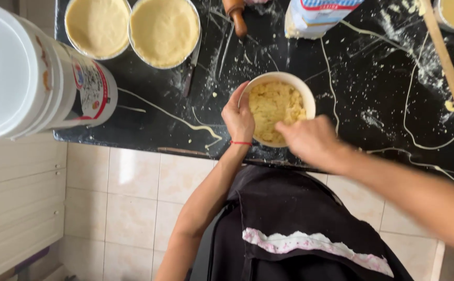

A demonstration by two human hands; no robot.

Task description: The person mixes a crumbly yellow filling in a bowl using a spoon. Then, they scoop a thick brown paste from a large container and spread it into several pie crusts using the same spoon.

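Both hands at the white bowl (278,106) of crumbly dough — left hand (238,118) gripping its rim.

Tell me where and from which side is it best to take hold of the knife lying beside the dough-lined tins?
Probably by the dark handle of the knife, coming from the counter's front edge. The handle end points that way and lies free, while the blade runs up beside the right pie tin, leaving less room there.

A home kitchen is showing here: a black counter (133,119) dusted with flour is carrying two dough-lined tins (97,26), a rolling pin (235,15), a knife (190,67) and a flour bag (315,15). Pale floor tiles (133,198) and cream cabinet doors (18,198) are lying below it, and the person is wearing a dark apron (300,218).
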